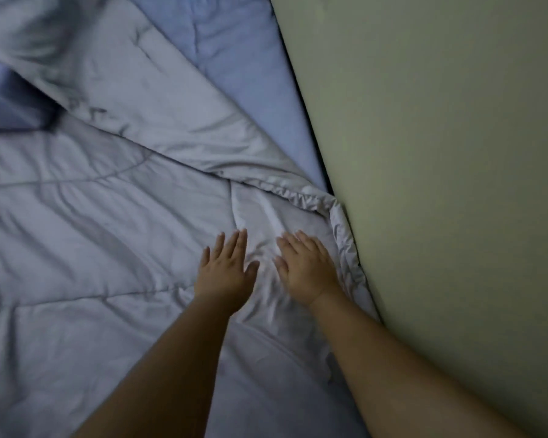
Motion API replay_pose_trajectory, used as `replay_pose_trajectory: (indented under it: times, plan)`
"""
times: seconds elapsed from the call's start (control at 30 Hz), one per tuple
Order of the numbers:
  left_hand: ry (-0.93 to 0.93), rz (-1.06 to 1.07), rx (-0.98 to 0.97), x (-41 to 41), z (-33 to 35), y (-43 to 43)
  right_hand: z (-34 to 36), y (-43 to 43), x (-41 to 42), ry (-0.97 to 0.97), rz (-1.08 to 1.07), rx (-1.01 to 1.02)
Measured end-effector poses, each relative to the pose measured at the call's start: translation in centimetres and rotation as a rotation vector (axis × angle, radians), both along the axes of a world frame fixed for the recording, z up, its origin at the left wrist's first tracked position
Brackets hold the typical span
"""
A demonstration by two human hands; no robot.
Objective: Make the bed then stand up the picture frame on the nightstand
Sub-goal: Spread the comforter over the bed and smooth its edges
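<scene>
Both hands lie flat on the quilt, palms down, fingers spread and gripping nothing: the left hand sits toward the middle of the bed, the right hand just beside the quilt's ruffled edge where it bunches against the wall. That edge runs along the wall, away from the person, then turns at a folded corner just beyond the right fingertips; past it the blue sheet lies bare. A big flap of quilt is doubled back diagonally from that corner up toward the far left, so the fold's long axis slants away from both hands. The coming move likely turns on this: the corner lies ahead of the right hand, which is nearer, so that hand would take it and draw it along the wall over the sheet (the left can press the middle flat). The bed looks only partly made. No nightstand or picture frame is in view.
</scene>
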State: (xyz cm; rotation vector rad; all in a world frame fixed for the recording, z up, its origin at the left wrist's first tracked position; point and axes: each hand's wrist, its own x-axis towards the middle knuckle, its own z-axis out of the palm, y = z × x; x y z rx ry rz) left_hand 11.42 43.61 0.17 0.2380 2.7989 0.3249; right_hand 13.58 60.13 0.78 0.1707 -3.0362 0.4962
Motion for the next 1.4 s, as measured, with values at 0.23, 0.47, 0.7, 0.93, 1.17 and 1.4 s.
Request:
replay_pose_trajectory:
  times: [0.23, 0.47, 0.7, 0.93, 1.17, 1.4]
  plan:
    - [0.048, 0.152, -0.025, 0.4, 13.3, -8.1, 12.9, -8.3, -2.5, 0.078, 0.186, 0.101]
    - [-0.049, 0.250, -0.073, -0.5, 22.2, -23.1, 20.9, -24.3, -3.8, -0.007, 0.288, 0.266]
    - [-0.215, 0.086, -0.241, 1.2, 25.4, -37.3, 24.8, -40.4, -3.7, -0.226, 0.318, 0.390]
    - [-0.159, 0.134, -0.270, 2.6, 29.3, -48.1, 28.7, -51.4, -2.1, -0.156, 0.360, 0.387]
    - [-0.210, 0.124, -0.320, 5.1, 29.9, -52.4, 29.7, -57.5, -1.4, -0.147, 0.401, 0.489]
    - [-0.105, 0.079, -0.306, 3.0, 32.2, -61.5, 31.1, -65.8, -2.1, -0.111, 0.352, 0.510]
